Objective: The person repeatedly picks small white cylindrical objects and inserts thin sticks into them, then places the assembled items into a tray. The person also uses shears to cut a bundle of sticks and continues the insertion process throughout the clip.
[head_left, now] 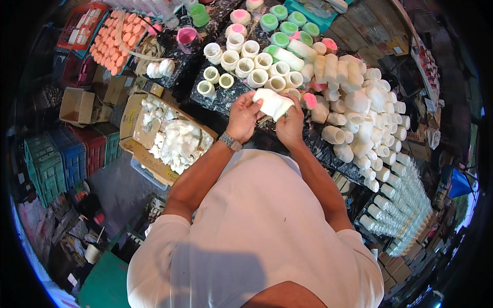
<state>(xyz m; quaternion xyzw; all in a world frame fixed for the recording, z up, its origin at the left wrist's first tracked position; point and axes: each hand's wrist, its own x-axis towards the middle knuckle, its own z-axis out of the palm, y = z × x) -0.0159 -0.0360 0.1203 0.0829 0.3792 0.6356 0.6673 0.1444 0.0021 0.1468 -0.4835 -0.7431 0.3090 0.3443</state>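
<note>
Both of my hands hold one white rubbery mould (272, 103) above a table covered in black plastic (226, 100). My left hand (243, 117), with a watch on its wrist, grips the mould's left end. My right hand (290, 126) grips its lower right side, fingers curled around it. Just beyond the mould stand several open white cylindrical moulds (246, 64).
Many white moulds (367, 120) lie piled to the right, running into long rows. Green-topped moulds (287, 25) and pink-topped ones (240, 16) stand further back. A cardboard box of white cast pieces (174, 138) sits at left, with an orange tray (115, 41) and stacked crates (56, 159).
</note>
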